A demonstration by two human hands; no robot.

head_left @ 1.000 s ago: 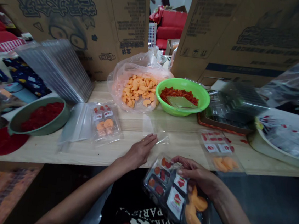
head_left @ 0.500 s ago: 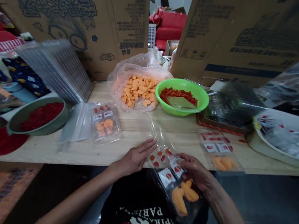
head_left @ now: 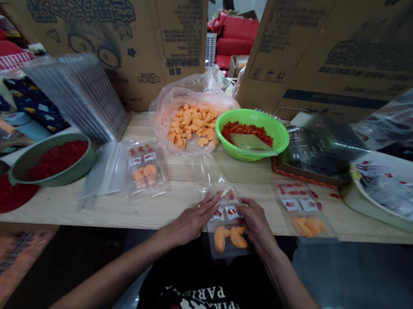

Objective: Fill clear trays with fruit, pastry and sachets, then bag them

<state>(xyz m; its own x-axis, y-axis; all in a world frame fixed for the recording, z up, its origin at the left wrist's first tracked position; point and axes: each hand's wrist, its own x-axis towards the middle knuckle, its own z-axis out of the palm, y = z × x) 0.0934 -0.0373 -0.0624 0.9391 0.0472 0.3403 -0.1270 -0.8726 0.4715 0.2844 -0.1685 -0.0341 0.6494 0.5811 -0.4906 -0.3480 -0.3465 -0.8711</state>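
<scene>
Between my hands at the table's front edge is a clear plastic packet [head_left: 227, 215] holding a compartmented tray. Two orange curved pieces lie in its near part, two white labelled sachets in the middle, and small red pieces at the far end. My left hand [head_left: 192, 221] is closed on the packet's left side, fingers over its upper face. My right hand [head_left: 256, 223] grips the right edge, its thumb tucked out of sight. The bag's loose clear end reaches away across the table. A similar filled packet [head_left: 304, 209] lies to the right, another [head_left: 146, 168] to the left.
A plastic bag of orange pieces [head_left: 193, 123] and a green bowl [head_left: 249, 151] of red pieces stand behind. Leftward are a grey-green bowl [head_left: 55, 170], flat clear bags [head_left: 105, 168] and stacked clear trays [head_left: 82, 92]. A white basin [head_left: 382, 202] stands right; cardboard boxes [head_left: 309, 47] wall the back.
The packet has moved away from my body onto the table edge and turned straighter and flatter. My right hand has gone forward with it; my left hand has shifted slightly down along its side.
</scene>
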